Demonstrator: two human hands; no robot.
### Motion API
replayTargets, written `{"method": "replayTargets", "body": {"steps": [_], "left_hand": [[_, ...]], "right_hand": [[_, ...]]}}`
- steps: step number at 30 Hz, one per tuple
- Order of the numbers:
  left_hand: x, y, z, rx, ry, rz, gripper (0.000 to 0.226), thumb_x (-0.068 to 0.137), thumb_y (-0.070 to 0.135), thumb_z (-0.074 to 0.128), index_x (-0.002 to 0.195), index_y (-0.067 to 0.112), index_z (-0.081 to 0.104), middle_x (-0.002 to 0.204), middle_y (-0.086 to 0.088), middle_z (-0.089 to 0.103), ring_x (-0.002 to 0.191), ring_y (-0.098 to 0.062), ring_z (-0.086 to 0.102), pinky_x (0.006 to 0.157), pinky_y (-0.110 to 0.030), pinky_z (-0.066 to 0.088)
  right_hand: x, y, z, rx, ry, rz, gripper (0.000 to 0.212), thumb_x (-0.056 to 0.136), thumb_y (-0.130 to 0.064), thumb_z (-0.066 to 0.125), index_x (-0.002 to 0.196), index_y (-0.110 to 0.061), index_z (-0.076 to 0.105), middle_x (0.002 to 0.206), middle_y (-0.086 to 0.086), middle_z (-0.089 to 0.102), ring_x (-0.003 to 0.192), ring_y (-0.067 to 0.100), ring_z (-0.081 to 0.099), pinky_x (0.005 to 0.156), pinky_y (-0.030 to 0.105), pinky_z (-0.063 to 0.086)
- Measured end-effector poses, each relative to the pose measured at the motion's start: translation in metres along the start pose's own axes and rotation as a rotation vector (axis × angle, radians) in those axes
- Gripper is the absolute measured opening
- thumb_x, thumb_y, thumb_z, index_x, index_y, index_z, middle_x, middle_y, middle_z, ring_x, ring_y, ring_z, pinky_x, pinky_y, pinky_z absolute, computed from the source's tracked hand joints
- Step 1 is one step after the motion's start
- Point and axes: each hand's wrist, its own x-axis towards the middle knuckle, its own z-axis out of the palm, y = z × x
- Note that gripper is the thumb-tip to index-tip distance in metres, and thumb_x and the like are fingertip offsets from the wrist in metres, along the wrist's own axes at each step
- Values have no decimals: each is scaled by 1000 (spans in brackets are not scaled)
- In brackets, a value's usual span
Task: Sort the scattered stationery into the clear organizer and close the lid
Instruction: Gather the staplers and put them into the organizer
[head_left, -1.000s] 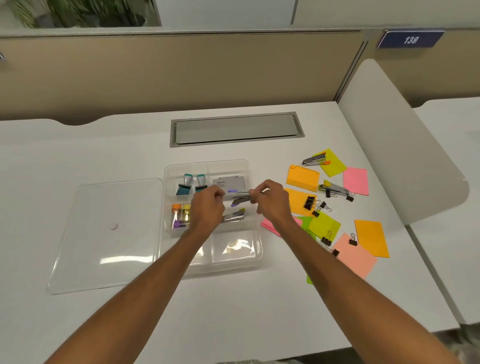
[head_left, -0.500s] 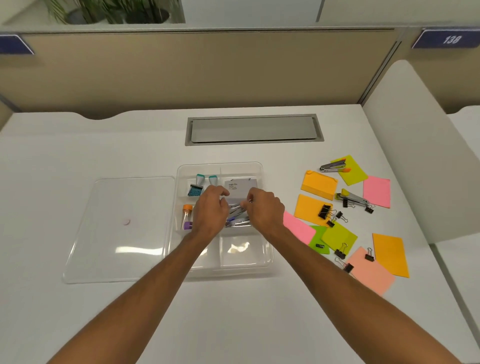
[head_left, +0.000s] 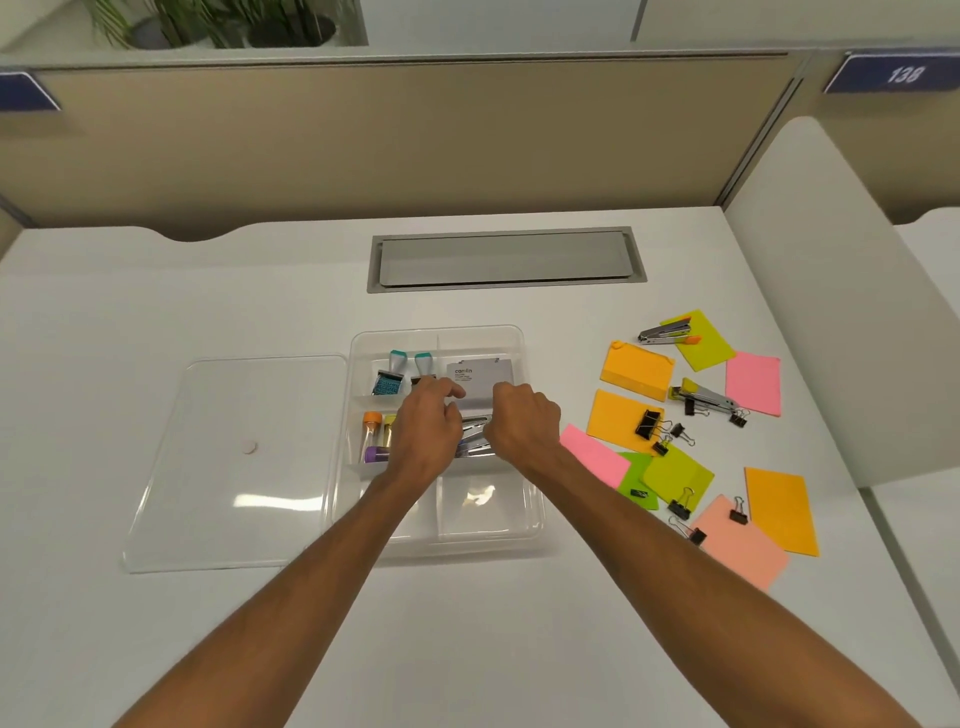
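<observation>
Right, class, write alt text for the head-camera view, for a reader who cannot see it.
A person's left hand and right hand meet over silver staplers in a middle compartment of a clear organizer on a white desk, its lid flat to its left. To the right lie sticky notes, binder clips and two more staplers.

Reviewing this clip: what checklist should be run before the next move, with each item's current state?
1. Placed staplers lie in the organizer's middle compartment: ok.
2. Left hand and right hand free of them: cannot tell, fingers hide the contact.
3. Lid off, flat beside the organizer: ok.
4. Loose staplers on the table uncovered: ok.
5. Everything sorted: not ok; sticky notes and binder clips lie outside.
</observation>
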Motion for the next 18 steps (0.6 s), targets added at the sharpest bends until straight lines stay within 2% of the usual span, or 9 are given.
{"method": "replayTargets", "body": {"steps": [4,7,11,15,18], "left_hand": [[0,9,1,-5,-8,48,22,92,7,57,111,16,65,116,-3,62,90,-13,59,77,-20,46],[0,23,7,-24,-26,112,22,91,7,56,109,17,65,114,0,62,86,-10,56,76,-23,46],[-1,52,26,-77,-46,151,20,91,8,56,106,16,66,110,0,62,87,-11,58,75,-29,52],[-3,82,50,-104,-57,214,20,87,8,57,103,16,66,106,3,62,86,-13,59,77,-32,50],[-7,101,69,-104,-100,239,19,88,11,58,105,18,66,109,3,62,85,-11,59,73,-28,46]], "right_hand": [[-6,12,-13,161,99,0,9,82,-17,58,90,-15,58,89,6,67,79,32,64,61,30,36],[-14,39,-30,236,209,44,15,87,-23,55,99,-19,63,96,2,70,86,28,65,66,31,43],[-25,94,-55,325,299,121,16,87,-20,54,98,-20,65,95,-2,72,88,23,65,70,36,52],[-24,158,-71,247,287,199,19,88,-15,55,105,-15,64,103,4,70,95,28,63,75,39,53],[-22,206,-79,133,243,259,35,83,-4,55,117,-10,60,114,13,62,107,34,56,78,41,48]]}}
